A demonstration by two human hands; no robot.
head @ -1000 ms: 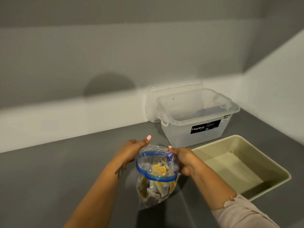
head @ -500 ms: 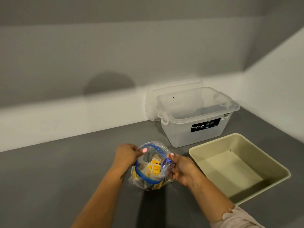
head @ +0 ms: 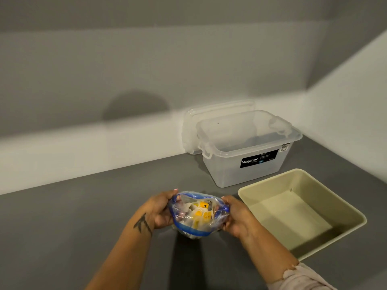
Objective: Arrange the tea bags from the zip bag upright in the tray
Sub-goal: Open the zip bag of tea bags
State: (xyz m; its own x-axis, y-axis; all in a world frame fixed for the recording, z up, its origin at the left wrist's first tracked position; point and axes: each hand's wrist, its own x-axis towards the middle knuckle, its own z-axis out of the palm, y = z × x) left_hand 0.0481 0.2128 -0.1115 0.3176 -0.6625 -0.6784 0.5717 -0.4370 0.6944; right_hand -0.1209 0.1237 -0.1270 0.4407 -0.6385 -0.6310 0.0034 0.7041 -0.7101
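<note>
A clear zip bag [head: 189, 228] with a blue zip rim rests on the grey counter, its mouth pulled wide and facing me. Inside lie several tea bags [head: 200, 213], white with yellow tags, in a loose heap. My left hand [head: 160, 210] grips the bag's left rim and my right hand [head: 234, 216] grips its right rim. The beige tray [head: 351, 233] sits just right of my right hand, with nothing in it.
A clear plastic storage box [head: 249, 174] with a black label stands behind the tray, its lid [head: 211, 108] leaning on the wall behind it. Grey walls meet in a corner at the back right. The grey counter [head: 73, 222] stretches left.
The bag has been lowered and tipped, so its mouth now faces me instead of pointing up. Both hands pulled the rim wider apart and moved slightly lower.
</note>
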